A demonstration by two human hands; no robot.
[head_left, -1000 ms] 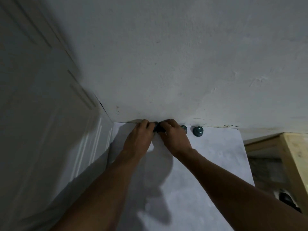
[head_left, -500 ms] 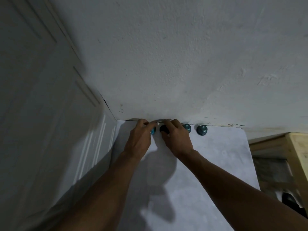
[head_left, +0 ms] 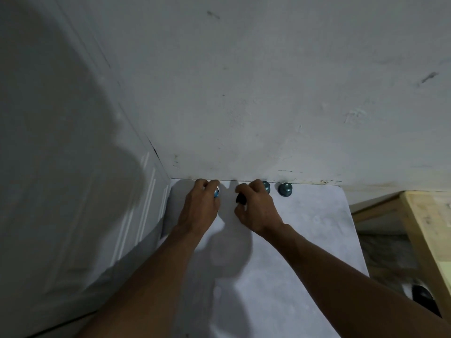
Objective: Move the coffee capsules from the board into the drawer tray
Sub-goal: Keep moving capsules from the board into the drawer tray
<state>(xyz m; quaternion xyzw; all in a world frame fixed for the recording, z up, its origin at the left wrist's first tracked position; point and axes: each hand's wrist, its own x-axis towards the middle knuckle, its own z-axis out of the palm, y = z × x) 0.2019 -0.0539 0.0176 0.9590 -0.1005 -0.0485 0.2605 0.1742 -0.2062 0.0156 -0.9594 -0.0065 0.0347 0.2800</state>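
1. Reaching to the far edge of the pale board [head_left: 305,240], both hands work close to the foot of the grey wall [head_left: 244,93], with a small gap between them.
2. Left hand [head_left: 199,208]: its fingers are curled and pinch a shiny blue capsule [head_left: 216,192] against the thumb. Only a sliver of this capsule shows past the fingers.
3. Right hand [head_left: 258,208]: its fingers are curled and grip a black capsule [head_left: 241,199] between thumb and forefinger. Whether this capsule touches the board cannot be told.
4. First teal capsule [head_left: 266,186]: it stands on the board against the wall, partly hidden behind the right hand's knuckles.
5. Second teal capsule [head_left: 284,189]: it stands in full view just beside the first, on the side away from the hand, also at the wall.
6. Panelled white door [head_left: 73,203]: it borders the board on the left and meets the wall at the corner.
7. Pale wooden frame [head_left: 429,228]: it lies to the right of the board. Below it sits a dark object [head_left: 423,296] too dim to identify.
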